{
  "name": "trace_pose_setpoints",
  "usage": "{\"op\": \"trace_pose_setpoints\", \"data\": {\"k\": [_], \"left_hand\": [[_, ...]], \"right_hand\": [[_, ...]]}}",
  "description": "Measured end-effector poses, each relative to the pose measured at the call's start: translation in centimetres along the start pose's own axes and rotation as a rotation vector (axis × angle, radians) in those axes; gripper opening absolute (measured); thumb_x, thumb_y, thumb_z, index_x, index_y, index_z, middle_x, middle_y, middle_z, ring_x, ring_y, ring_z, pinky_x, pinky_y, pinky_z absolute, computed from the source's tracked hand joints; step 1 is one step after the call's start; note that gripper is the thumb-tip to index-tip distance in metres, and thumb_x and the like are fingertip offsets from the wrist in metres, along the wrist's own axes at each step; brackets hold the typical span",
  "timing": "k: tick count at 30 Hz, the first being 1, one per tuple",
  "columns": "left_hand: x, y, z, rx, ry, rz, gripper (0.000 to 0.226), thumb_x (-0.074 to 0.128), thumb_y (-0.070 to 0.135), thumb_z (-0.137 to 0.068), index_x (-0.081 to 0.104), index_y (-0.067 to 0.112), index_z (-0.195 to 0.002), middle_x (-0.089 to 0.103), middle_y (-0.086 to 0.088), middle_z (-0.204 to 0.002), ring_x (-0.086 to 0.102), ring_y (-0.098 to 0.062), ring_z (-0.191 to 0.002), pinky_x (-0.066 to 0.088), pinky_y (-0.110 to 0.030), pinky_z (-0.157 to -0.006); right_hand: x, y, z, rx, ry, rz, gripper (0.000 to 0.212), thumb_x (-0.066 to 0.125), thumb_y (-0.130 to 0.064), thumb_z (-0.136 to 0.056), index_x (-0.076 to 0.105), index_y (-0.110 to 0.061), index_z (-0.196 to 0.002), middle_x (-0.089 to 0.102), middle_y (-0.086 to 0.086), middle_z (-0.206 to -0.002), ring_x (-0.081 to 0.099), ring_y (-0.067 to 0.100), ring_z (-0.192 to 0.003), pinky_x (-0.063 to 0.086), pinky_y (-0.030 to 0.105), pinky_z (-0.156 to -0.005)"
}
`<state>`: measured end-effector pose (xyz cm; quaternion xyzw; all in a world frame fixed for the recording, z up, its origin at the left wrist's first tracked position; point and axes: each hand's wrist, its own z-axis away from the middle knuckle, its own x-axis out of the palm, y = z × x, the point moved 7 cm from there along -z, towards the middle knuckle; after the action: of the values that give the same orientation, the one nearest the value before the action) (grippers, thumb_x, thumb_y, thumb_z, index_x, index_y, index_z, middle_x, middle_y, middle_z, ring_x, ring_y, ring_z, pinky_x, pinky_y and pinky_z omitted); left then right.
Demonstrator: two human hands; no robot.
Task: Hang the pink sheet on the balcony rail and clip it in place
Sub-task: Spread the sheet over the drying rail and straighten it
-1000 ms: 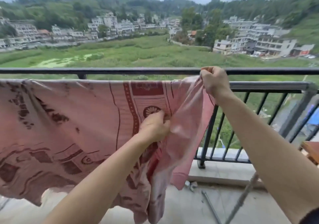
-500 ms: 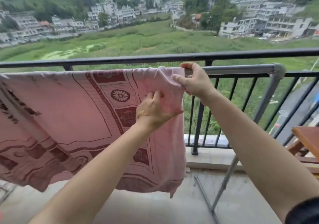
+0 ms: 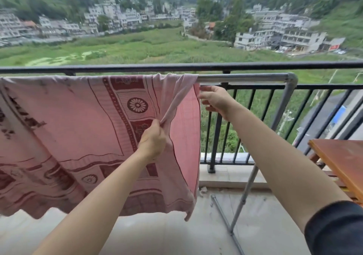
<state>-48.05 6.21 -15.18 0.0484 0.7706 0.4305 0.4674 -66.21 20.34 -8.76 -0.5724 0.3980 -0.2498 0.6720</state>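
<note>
Pink sheet (image 3: pixel 64 129) with dark red patterns hangs over a grey metal bar (image 3: pixel 241 77), filling the frame's left half, just before the black balcony rail (image 3: pixel 176 66). At centre, the left hand (image 3: pixel 153 143) pinches a fold. The right hand (image 3: pixel 216 99), fingers loosely spread, touches the sheet's right edge.

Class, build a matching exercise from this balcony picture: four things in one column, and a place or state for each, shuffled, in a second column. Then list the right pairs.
Things:
1. pink sheet
2. left hand
3. right hand
4. wooden table

Places or states:
A. at the right edge of the view, beside the railing
B. pinching a fold of cloth low on the sheet's front
C. draped over the grey metal bar
D. at the sheet's right edge, just under the bar

Pairs: 1-C, 2-B, 3-D, 4-A
</note>
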Motion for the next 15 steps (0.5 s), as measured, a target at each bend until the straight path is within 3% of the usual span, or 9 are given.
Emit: {"op": "trace_pose_setpoints", "data": {"k": [2,4,5,6,8,11,13,15], "left_hand": [[-0.7,-0.9,1.0,0.016,0.071,-0.037,0.028,0.031,0.040,-0.096,0.039,0.016,-0.084,0.058,-0.003,-0.071,0.060,-0.033,-0.074,0.043,-0.040,-0.063],[-1.6,-0.7,2.1,0.039,0.142,-0.174,0.056,0.033,0.074,-0.087,0.043,0.018,-0.086,0.059,0.001,-0.065,0.060,-0.022,-0.063,0.042,-0.035,-0.058],[-2.1,-0.5,2.4,0.039,0.180,-0.236,0.063,0.039,0.081,-0.081,0.045,0.019,-0.086,0.058,0.002,-0.063,0.059,-0.018,-0.060,0.041,-0.032,-0.057],[-2.6,-0.4,2.6,0.040,0.223,-0.281,0.060,0.046,0.079,-0.080,0.046,0.019,-0.084,0.058,0.003,-0.062,0.059,-0.018,-0.059,0.041,-0.031,-0.058],[-4.0,0.0,3.1,0.051,0.340,-0.281,0.037,0.053,0.055,-0.087,0.046,0.019,-0.079,0.058,0.003,-0.060,0.062,-0.025,-0.062,0.042,-0.032,-0.060],[-6.3,1.1,4.0,0.104,0.507,-0.192,0.014,0.055,0.032,-0.090,0.050,0.019,-0.085,0.059,0.007,-0.067,0.059,-0.020,-0.061,0.041,-0.029,-0.061],[-7.6,2.3,4.3,0.190,0.580,-0.216,0.018,0.062,0.027,-0.089,0.054,0.017,-0.102,0.059,0.005,-0.086,0.057,-0.017,-0.074,0.042,-0.029,-0.063],[-7.7,3.9,4.5,0.343,0.632,-0.318,0.030,0.067,0.014,-0.085,0.057,0.012,-0.112,0.057,-0.005,-0.099,0.057,-0.022,-0.087,0.050,-0.035,-0.065]], "right_hand": [[0.4,0.6,0.0,-0.014,0.059,0.184,0.072,0.073,-0.018,-0.083,0.036,-0.017,-0.145,0.051,0.008,-0.138,0.052,0.024,-0.123,0.047,0.044,-0.103],[1.5,1.2,0.3,-0.019,0.036,0.228,0.089,0.073,-0.015,-0.084,0.018,-0.023,-0.154,0.029,0.010,-0.158,0.036,0.029,-0.141,0.035,0.049,-0.114],[2.0,1.4,0.4,-0.026,0.007,0.218,0.095,0.072,-0.014,-0.085,0.010,-0.024,-0.156,0.021,0.009,-0.162,0.029,0.030,-0.145,0.030,0.049,-0.117],[2.6,1.5,0.6,-0.034,-0.021,0.216,0.099,0.072,-0.015,-0.086,0.004,-0.024,-0.157,0.017,0.008,-0.163,0.025,0.029,-0.147,0.028,0.049,-0.118],[3.6,1.5,0.5,-0.064,-0.054,0.210,0.100,0.073,-0.021,-0.087,0.002,-0.021,-0.157,0.027,0.008,-0.160,0.032,0.028,-0.144,0.031,0.046,-0.116],[4.2,1.5,-0.2,-0.102,-0.043,0.201,0.076,0.069,-0.032,-0.090,0.028,-0.017,-0.153,0.060,0.006,-0.128,0.056,0.022,-0.119,0.045,0.039,-0.102],[4.6,1.8,-1.1,-0.128,-0.061,0.222,0.047,0.064,-0.035,-0.094,0.055,-0.016,-0.136,0.066,0.004,-0.123,0.060,0.021,-0.114,0.047,0.036,-0.099],[4.9,2.5,-2.4,-0.145,-0.042,0.237,0.035,0.062,-0.037,-0.094,0.065,-0.018,-0.122,0.065,0.003,-0.127,0.060,0.021,-0.114,0.048,0.040,-0.102]]}}
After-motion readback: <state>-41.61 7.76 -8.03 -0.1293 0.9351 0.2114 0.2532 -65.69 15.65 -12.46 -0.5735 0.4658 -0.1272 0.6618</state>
